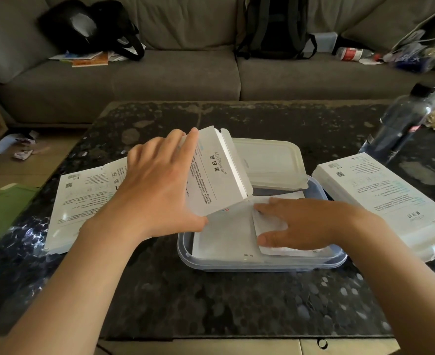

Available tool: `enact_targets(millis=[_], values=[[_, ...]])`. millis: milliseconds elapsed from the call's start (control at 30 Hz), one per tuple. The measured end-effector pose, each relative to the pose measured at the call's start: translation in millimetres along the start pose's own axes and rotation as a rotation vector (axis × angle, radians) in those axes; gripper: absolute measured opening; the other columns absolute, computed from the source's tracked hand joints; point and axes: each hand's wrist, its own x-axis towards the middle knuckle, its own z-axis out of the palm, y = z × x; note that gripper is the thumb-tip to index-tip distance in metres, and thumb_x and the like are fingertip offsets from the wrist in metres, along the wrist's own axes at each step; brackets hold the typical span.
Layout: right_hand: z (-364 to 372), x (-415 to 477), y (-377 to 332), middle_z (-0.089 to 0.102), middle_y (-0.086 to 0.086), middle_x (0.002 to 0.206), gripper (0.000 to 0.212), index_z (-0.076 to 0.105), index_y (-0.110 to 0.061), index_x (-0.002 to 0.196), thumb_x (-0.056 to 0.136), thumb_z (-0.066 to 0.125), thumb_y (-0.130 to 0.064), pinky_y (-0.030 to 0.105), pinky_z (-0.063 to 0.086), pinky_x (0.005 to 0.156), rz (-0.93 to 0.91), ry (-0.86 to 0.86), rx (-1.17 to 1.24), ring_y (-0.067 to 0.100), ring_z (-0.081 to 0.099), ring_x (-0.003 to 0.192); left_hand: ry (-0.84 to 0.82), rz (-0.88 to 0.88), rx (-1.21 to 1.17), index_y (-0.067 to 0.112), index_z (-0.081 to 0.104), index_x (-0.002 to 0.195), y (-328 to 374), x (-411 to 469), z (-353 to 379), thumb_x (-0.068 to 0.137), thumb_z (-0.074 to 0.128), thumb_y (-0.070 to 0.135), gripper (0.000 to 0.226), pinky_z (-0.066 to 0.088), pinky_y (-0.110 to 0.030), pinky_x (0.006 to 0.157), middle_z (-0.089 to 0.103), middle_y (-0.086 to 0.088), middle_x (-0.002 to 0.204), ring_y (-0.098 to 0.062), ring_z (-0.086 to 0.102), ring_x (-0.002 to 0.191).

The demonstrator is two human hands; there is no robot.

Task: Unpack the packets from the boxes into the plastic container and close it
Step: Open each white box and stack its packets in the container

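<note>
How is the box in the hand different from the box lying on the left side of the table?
The held box is lifted and tilted over the plastic container; the left box lies flat on the table. The left hand grips the held box; no hand holds the left box. Both are white with dark print.

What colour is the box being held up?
White with dark printed text; the box in the left hand shows best in the head view.

white box — tilted over clear container | white packets inside
</note>
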Motion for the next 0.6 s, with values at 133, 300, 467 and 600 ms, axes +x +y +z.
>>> enact_targets(millis=[133,300,467,600], values=[[0.5,-2.6,-1.9,0.029,-0.005,0.16,0.082,0.019,-0.035,0.157,0.09,0.052,-0.069,0.047,0.03,0.12,-0.016,-0.019,-0.054,0.028,0.034,0.145,-0.004,-0.002,-0.01,0.027,-0.003,0.156,-0.3,-0.4,-0.8,0.05,0.077,0.074,0.141,0.019,-0.047,0.117,0.02,0.009,0.152,-0.022,0.024,0.14],[4.7,0.0,-2.4,0.03,0.001,0.161,0.095,0.016,-0.034,0.158,0.082,0.055,-0.077,0.05,0.035,0.117,-0.016,-0.027,-0.129,0.031,0.037,0.142,-0.011,-0.004,-0.014,0.027,-0.004,0.156,0.3,-0.3,-1.2,0.051,0.077,0.075,0.141,0.019,-0.047,0.117,0.02,0.008,0.152,-0.022,0.024,0.14],[7.2,-5.4,-4.8,-0.005,-0.005,0.169,0.091,-0.001,-0.044,0.157,0.088,0.052,-0.07,0.045,0.016,0.123,0.018,-0.006,-0.158,0.029,0.008,0.155,-0.014,0.0,-0.019,0.027,-0.003,0.156,1.6,0.3,-0.1,0.051,0.077,0.073,0.14,0.019,-0.047,0.117,0.02,0.009,0.151,-0.022,0.024,0.139],[6.2,-2.8,-6.1,-0.007,-0.006,0.169,0.093,-0.005,-0.043,0.157,0.088,0.05,-0.071,0.047,0.015,0.123,0.013,-0.021,-0.183,0.03,0.004,0.155,-0.019,0.003,-0.018,0.027,-0.004,0.156,2.0,0.5,0.2,0.051,0.077,0.073,0.14,0.019,-0.047,0.117,0.02,0.009,0.151,-0.022,0.023,0.14]])
